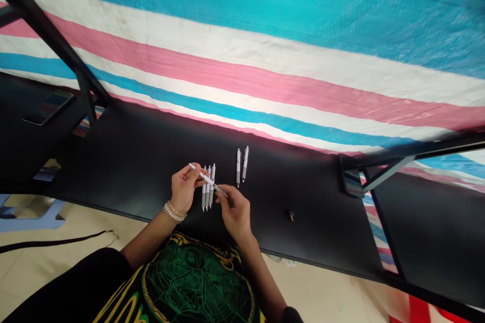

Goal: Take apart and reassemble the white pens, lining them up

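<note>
Between my two hands a white and grey click pen is held at a slant above the table. My left hand pinches its upper part near the push button. The fingers of my right hand are closed on its grey grip end, covering part of the tip. Below the held pen, several similar pens lie side by side on the black table, partly hidden by my left fingers. Two more pens lie together farther back, to the right of my hands.
The black table stretches to both sides, with a small dark object at right. A phone lies on the table to the left. Black metal frames stand at either side. A striped tarp hangs behind.
</note>
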Motion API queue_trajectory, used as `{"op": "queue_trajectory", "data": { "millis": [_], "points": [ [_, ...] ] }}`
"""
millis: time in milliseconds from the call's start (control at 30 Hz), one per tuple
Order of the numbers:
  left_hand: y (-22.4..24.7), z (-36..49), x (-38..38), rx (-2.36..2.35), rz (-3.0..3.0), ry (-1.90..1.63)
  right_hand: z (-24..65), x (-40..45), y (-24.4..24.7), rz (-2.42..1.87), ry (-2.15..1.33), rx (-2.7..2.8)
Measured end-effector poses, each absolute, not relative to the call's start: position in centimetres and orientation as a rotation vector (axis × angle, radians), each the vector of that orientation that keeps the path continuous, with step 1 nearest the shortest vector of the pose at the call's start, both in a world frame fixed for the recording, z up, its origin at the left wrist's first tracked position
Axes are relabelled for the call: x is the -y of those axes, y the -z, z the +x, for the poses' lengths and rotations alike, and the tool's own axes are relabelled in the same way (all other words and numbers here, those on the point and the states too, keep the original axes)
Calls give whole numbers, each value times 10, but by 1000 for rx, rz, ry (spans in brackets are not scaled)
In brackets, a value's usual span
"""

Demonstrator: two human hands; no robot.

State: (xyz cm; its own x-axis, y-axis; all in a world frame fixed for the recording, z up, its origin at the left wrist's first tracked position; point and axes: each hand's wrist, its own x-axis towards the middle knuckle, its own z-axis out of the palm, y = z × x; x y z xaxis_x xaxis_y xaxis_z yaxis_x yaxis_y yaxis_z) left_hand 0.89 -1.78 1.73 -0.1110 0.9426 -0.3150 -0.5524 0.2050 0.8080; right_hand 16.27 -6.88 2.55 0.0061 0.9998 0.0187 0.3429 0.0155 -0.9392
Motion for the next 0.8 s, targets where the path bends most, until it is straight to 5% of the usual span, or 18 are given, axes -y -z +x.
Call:
{"op": "queue_trajectory", "data": {
  "millis": [800],
  "points": [
    [-14, 12, 18, -1036, 460, -1333, 166, 71, -30, -1548, -955, 1471]
  ]
}}
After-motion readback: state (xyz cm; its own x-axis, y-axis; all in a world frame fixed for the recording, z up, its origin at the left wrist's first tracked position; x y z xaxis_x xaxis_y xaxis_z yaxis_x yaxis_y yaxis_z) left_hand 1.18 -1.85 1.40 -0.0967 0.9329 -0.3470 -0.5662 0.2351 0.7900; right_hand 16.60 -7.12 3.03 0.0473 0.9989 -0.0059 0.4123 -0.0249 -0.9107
